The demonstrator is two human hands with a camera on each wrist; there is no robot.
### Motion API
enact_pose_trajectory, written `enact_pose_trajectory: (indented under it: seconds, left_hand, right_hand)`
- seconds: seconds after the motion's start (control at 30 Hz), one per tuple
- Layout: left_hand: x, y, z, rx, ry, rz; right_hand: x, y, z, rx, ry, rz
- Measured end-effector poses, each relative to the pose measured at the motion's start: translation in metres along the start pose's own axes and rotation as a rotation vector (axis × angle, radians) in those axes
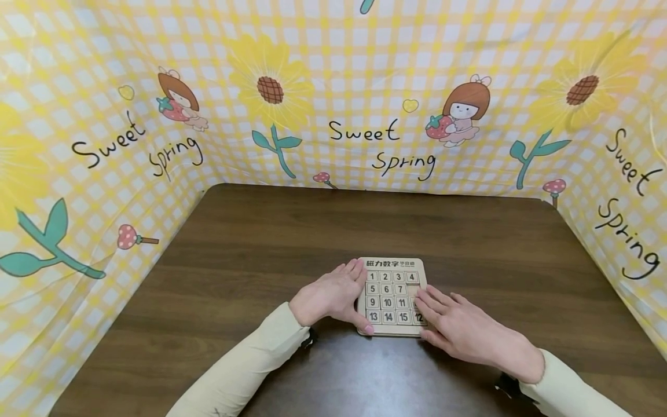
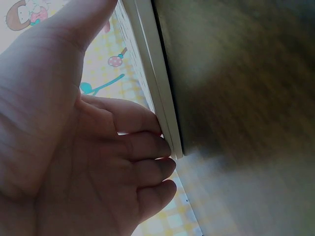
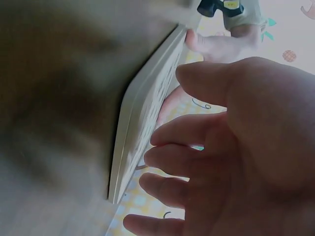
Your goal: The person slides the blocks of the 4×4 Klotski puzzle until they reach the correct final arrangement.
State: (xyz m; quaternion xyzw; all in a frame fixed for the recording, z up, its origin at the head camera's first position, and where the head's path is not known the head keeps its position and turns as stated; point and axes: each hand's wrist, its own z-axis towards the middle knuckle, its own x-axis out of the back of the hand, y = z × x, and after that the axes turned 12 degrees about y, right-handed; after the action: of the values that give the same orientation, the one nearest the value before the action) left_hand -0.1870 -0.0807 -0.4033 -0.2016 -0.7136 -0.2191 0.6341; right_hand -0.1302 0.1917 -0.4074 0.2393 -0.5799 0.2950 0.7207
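A wooden sliding number puzzle (image 1: 387, 333) lies flat on the table, numbered tiles in rows inside its frame. Below the 4 tile (image 1: 411, 277) is a bare slot, and the 12 tile (image 1: 419, 317) sits at the bottom right. My left hand (image 1: 333, 294) rests along the left side, fingertips at the upper edge and thumb on the lower left corner. With fingers fairly straight, my right hand (image 1: 458, 324) reaches over the right side; its fingertips hide part of the right column. In the right wrist view, the puzzle's edge (image 3: 129, 123) shows beside these fingers.
The dark wooden table (image 1: 260, 243) stretches around the puzzle on all sides. A yellow checked cloth (image 1: 359, 75) with flowers and lettering hangs behind the table and along both sides. Pale sleeves (image 1: 250, 359) cover both forearms, with a black band (image 1: 513, 387) at the right wrist.
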Motion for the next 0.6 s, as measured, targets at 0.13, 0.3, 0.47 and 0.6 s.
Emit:
enact_pose_trajectory:
  seconds: [0.13,0.3,0.47,0.6]
  left_hand:
    - [0.0002,0.0006,-0.0004,-0.004,0.003,0.008]
    - [-0.0003,0.001,0.0001,-0.002,-0.001,0.007]
    - [-0.0006,0.0009,0.0007,-0.002,-0.003,0.007]
    - [0.0001,0.0008,0.0005,0.004,-0.008,0.001]
  right_hand:
    - [0.0003,-0.0031,-0.0036,0.009,-0.009,-0.006]
    - [-0.0007,-0.0029,-0.004,0.024,0.0,-0.026]
    - [-0.0035,-0.0005,-0.0022,0.031,0.013,-0.037]
    - [-0.0065,0.0025,0.0016,0.033,0.019,-0.031]
